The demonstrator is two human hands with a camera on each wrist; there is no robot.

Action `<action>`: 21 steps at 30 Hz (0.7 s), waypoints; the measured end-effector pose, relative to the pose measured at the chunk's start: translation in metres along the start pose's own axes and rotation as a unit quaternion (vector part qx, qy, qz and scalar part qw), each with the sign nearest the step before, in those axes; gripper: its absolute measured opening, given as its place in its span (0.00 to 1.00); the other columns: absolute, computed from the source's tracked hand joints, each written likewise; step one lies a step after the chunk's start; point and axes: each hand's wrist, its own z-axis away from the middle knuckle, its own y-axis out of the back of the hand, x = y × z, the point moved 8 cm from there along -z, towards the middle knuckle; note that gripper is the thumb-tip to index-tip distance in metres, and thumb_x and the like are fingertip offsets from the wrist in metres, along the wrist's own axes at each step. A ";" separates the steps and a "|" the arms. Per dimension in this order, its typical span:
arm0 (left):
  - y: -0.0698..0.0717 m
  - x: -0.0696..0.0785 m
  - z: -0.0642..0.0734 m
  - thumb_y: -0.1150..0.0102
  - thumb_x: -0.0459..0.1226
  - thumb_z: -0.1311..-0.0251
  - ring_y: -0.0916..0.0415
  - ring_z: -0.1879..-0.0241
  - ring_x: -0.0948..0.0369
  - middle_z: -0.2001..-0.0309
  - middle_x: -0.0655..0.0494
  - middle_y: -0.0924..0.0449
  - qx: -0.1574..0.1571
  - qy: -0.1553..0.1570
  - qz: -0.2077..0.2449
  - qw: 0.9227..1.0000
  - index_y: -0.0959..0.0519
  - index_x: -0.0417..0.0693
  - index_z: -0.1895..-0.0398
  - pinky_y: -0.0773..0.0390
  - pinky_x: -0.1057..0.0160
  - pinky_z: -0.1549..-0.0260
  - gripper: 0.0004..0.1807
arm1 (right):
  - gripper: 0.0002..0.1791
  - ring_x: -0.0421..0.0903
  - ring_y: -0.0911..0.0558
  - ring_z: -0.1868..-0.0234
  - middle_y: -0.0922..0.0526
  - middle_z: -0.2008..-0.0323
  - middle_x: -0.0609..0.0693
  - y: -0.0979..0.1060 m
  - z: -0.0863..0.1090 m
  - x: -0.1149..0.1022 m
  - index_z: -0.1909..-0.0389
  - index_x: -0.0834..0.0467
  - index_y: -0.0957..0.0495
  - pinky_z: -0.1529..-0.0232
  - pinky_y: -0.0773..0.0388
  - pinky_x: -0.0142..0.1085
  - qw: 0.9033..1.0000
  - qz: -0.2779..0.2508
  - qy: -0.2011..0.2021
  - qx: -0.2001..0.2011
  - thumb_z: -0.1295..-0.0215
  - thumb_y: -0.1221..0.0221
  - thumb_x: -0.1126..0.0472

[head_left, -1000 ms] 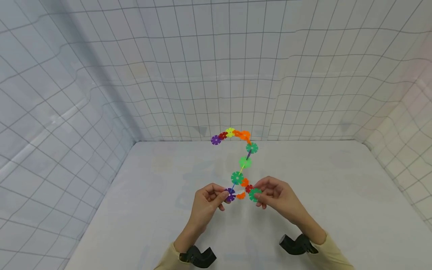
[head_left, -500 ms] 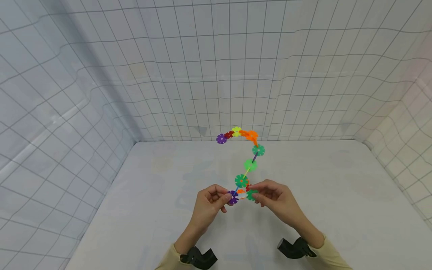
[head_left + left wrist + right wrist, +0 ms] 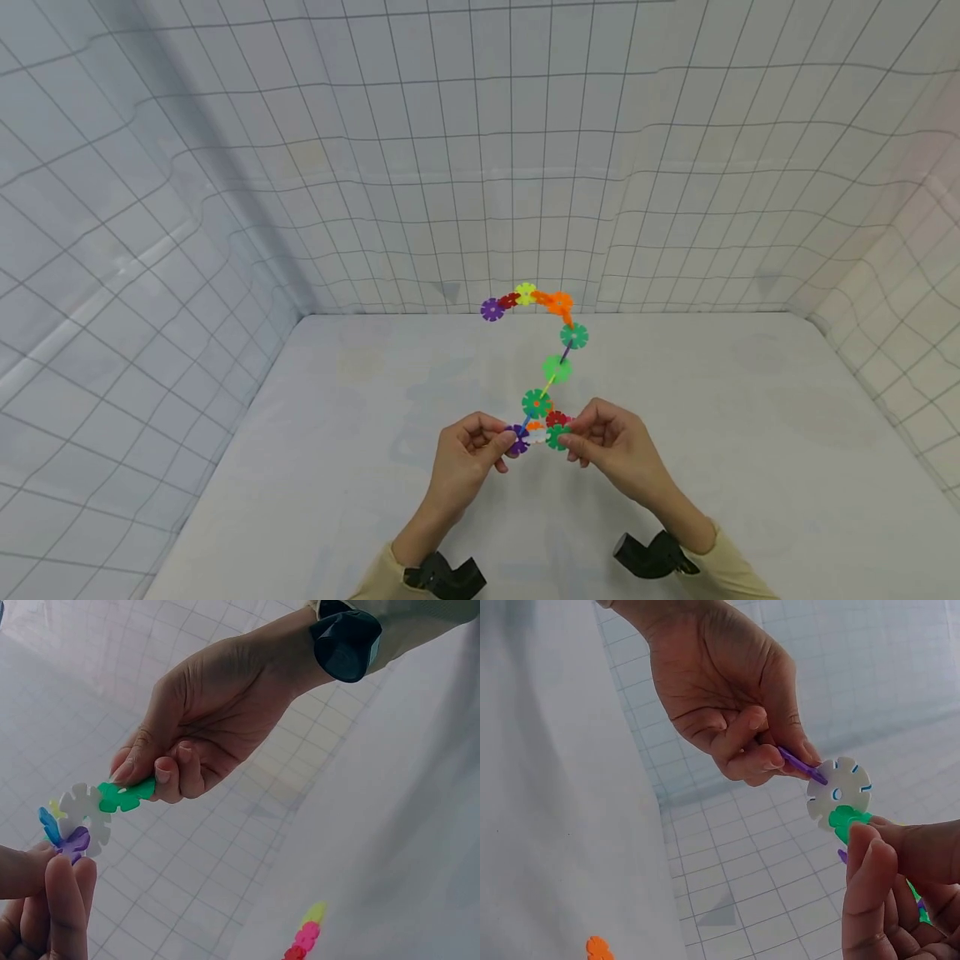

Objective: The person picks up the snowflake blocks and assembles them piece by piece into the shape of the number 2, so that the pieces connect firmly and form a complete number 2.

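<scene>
A chain of notched plastic snowflake discs curves away from both hands in the head view, past a mid-green disc [image 3: 574,336] to a purple end disc [image 3: 492,310] at the back. My left hand [image 3: 467,457] pinches a dark purple disc [image 3: 517,439] at the near end, between thumb and fingers. With thumb and fingertips, my right hand [image 3: 617,446] pinches a green disc [image 3: 557,437]. Between them a white disc [image 3: 853,782] meets both the purple and the green disc at its rim. A red disc [image 3: 556,419] shows just behind the green one.
The white table [image 3: 360,483] lies under the hands. A white grid-lined sheet [image 3: 480,167] rises behind and at both sides. Dark wrist mounts [image 3: 657,555] sit on both forearms. An orange disc [image 3: 598,949] shows low in the right wrist view.
The hands have drawn slightly closer together, the green disc shifting left toward the purple one. The chain's upper part has swung a little to the right, then stayed nearly still.
</scene>
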 end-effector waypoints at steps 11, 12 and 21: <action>-0.004 -0.004 0.001 0.37 0.29 0.43 0.22 0.77 0.60 0.73 0.41 0.19 0.006 -0.003 0.016 1.000 0.25 0.27 0.68 0.21 0.66 0.77 0.10 | 0.06 0.48 0.19 0.78 0.21 0.74 0.60 0.002 0.000 0.002 0.70 0.65 0.27 0.77 0.20 0.37 1.000 -0.018 0.003 -0.009 0.43 0.38 0.75; -0.005 -0.004 0.001 0.37 0.29 0.43 0.22 0.77 0.59 0.73 0.41 0.19 0.008 -0.003 0.016 1.000 0.25 0.27 0.68 0.21 0.65 0.77 0.09 | 0.06 0.48 0.19 0.78 0.21 0.74 0.61 0.002 -0.001 0.002 0.70 0.65 0.27 0.77 0.20 0.37 1.000 -0.020 0.004 -0.011 0.43 0.38 0.75; -0.007 -0.008 0.002 0.36 0.31 0.42 0.24 0.80 0.63 0.74 0.40 0.20 0.020 -0.021 0.023 0.999 0.25 0.25 0.68 0.21 0.66 0.78 0.13 | 0.07 0.46 0.20 0.79 0.23 0.74 0.68 0.003 -0.002 0.008 0.72 0.65 0.28 0.77 0.21 0.38 0.999 -0.017 -0.027 -0.033 0.42 0.37 0.73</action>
